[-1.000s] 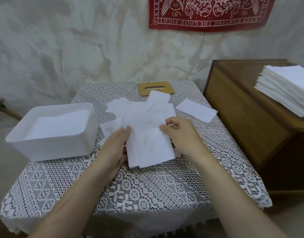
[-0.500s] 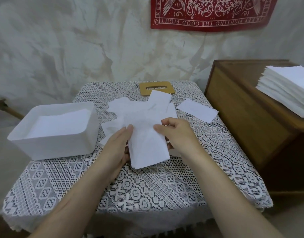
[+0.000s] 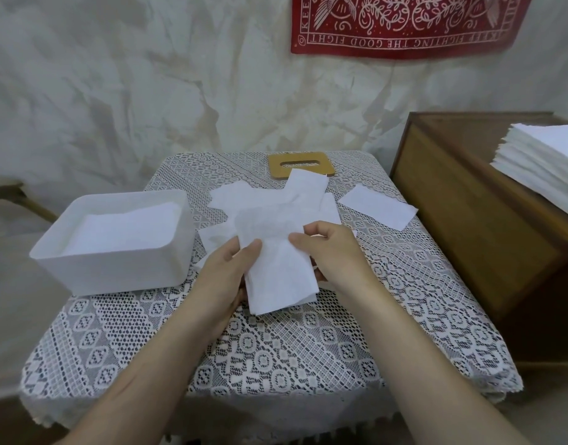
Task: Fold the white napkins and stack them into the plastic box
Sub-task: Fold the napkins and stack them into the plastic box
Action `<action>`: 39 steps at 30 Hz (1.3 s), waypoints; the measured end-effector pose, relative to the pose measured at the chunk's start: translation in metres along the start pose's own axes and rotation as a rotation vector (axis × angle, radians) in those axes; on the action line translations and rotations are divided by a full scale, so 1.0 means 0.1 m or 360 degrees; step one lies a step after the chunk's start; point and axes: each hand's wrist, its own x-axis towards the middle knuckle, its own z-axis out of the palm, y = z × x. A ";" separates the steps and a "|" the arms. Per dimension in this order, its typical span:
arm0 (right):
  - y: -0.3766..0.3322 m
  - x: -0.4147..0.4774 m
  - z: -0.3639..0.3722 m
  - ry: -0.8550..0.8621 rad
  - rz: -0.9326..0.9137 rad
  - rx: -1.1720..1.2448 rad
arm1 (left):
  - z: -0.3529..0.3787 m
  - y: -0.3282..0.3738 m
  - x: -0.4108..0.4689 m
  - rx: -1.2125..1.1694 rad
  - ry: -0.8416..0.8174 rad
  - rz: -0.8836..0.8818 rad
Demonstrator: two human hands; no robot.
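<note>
Centrally, a soft, crinkled white paper napkin, folded to a narrow oblong, sits over the patterned lace tablecloth. Left hand pinches its left edge, thumb on top; right hand curls round its right edge. Loose flat white napkins lie behind. A smooth white rectangular plastic box, at left, holds stacked napkins.
</note>
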 end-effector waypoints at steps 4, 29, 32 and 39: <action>0.03 0.04 -0.03 0.0028 0.0012 -0.0131 | 0.00 0.00 0.00 -0.0016 0.0033 -0.0005; 0.23 0.40 -0.54 0.0513 0.0035 -0.1209 | -0.05 -0.05 0.19 0.0213 0.0107 -0.0017; 0.21 0.47 -0.51 0.0549 0.0045 -0.1333 | -0.06 -0.03 0.23 0.0218 0.0096 -0.0016; 0.18 0.66 -0.43 0.0575 0.0013 -0.1381 | -0.06 -0.02 0.30 0.0173 0.0086 -0.0054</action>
